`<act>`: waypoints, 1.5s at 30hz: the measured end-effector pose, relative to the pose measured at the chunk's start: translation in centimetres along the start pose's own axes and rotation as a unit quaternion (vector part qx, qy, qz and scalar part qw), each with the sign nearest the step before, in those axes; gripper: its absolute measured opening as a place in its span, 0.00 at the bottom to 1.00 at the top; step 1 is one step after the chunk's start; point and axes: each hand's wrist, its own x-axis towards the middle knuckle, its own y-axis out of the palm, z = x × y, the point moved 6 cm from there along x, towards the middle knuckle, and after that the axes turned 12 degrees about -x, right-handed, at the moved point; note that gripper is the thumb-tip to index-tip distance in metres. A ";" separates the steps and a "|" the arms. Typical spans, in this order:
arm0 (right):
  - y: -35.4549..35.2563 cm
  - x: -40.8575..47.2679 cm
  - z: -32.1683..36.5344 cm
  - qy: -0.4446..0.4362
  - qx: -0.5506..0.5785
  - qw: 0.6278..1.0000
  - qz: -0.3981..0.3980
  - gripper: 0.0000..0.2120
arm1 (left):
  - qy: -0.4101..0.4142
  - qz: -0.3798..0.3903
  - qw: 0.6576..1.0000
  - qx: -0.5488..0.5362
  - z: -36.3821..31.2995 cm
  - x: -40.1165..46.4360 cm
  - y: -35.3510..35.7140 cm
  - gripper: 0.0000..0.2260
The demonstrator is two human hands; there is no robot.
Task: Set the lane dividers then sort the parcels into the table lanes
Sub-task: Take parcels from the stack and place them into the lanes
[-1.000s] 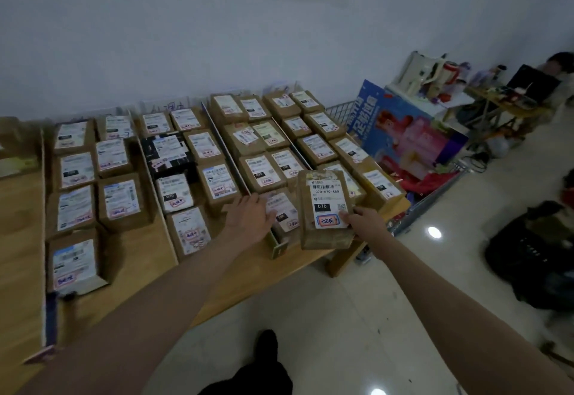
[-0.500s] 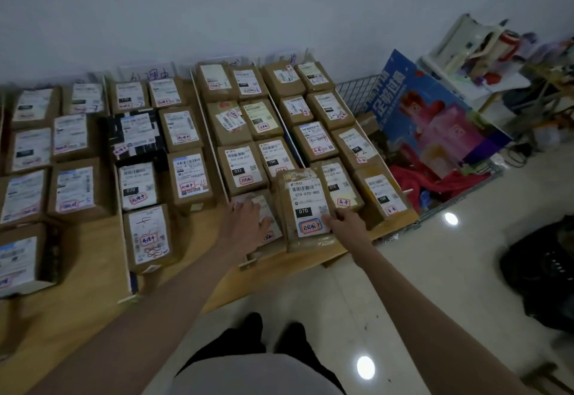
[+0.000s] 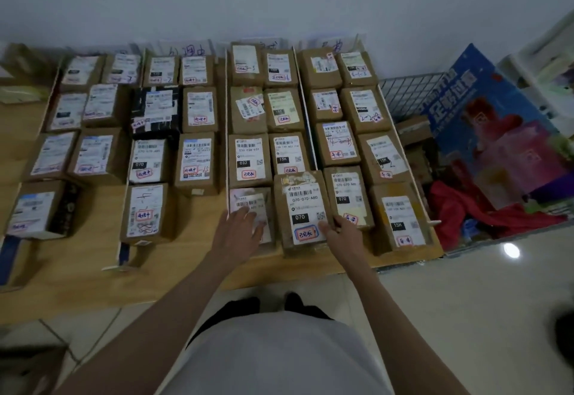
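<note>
A long wooden table stands against a pale wall, its top split by thin white lane dividers that run from the wall toward the near edge. The lanes are packed with brown cardboard parcels set in pairs, label side up, most carrying a red-outlined sticker with handwriting. To the right of the table, on the tiled floor, sits a wire basket holding a blue printed box and a red cloth. At the near end of the third lane lies a parcel marked 070-070-A80, close to the table edge with a lane divider on its right. Just left of it, touching, lies a flatter parcel with a white label. The left hand rests palm down on this flatter parcel, fingers straight and lightly spread over the label. The right hand grips the near right corner of the 070-070-A80 parcel, thumb laid on its top label and fingers curled down its right side, next to the neighbouring parcel in the fourth lane
</note>
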 end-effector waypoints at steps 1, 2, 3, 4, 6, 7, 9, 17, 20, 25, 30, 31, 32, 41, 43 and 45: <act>0.0 0.4 -0.2 -0.003 0.002 1.000 0.002 0.18 | -0.006 0.002 1.000 -0.002 0.0 0.0 0.2 0.21; 0.0 0.8 -0.3 -0.006 0.002 1.000 0.002 0.19 | -0.011 0.003 1.000 -0.004 0.0 0.0 0.4 0.21; 0.0 1.3 -0.3 -0.010 0.005 1.000 0.003 0.20 | -0.015 0.005 1.000 -0.006 -0.1 0.0 0.6 0.20; 0.0 1.6 -0.3 -0.014 0.014 1.000 0.005 0.20 | -0.019 0.005 1.000 -0.009 -0.1 0.0 0.7 0.20; 0.1 2.3 -0.1 -0.022 0.034 0.999 0.013 0.17 | -0.027 0.003 1.000 -0.015 -0.1 0.2 0.8 0.19; 0.2 2.6 0.1 -0.025 0.036 0.999 0.017 0.16 | -0.031 0.002 0.999 -0.016 -0.1 0.3 0.8 0.19; 0.2 3.0 0.2 -0.021 0.043 0.998 0.030 0.14 | -0.031 -0.002 0.999 -0.018 0.0 0.5 0.8 0.19; 1.7 4.5 -1.1 0.018 0.024 0.996 0.087 0.10 | -0.032 -0.008 0.999 -0.015 0.2 1.1 0.8 0.18; 2.6 5.0 -1.3 0.015 -0.017 0.996 0.088 0.11 | -0.030 -0.002 0.999 -0.009 0.2 1.2 0.7 0.18; 4.1 6.0 -1.7 0.011 -0.081 0.994 0.065 0.18 | -0.024 -0.003 1.000 0.001 0.2 1.3 0.6 0.18; 4.4 5.9 -1.7 0.006 -0.107 0.993 0.047 0.16 | -0.033 0.002 0.999 0.014 -0.1 1.4 0.5 0.19; 4.3 5.8 -1.8 0.008 -0.103 0.994 0.041 0.17 | -0.036 -0.002 0.999 0.016 -0.3 1.5 0.4 0.20; 4.3 5.7 -1.9 0.011 -0.095 0.995 0.037 0.19 | -0.038 -0.009 0.999 0.015 -0.6 1.5 0.3 0.20; 3.0 5.4 -2.6 -0.002 -0.148 0.989 -0.025 0.23 | -0.027 0.034 0.996 -0.072 -4.1 2.1 3.8 0.41; 3.1 5.5 -2.7 -0.015 -0.161 0.987 -0.015 0.22 | -0.033 0.034 0.997 -0.063 -4.3 2.3 4.5 0.42; 3.1 5.6 -2.7 -0.021 -0.170 0.985 -0.012 0.21 | -0.032 0.031 0.998 -0.054 -4.2 2.5 4.8 0.43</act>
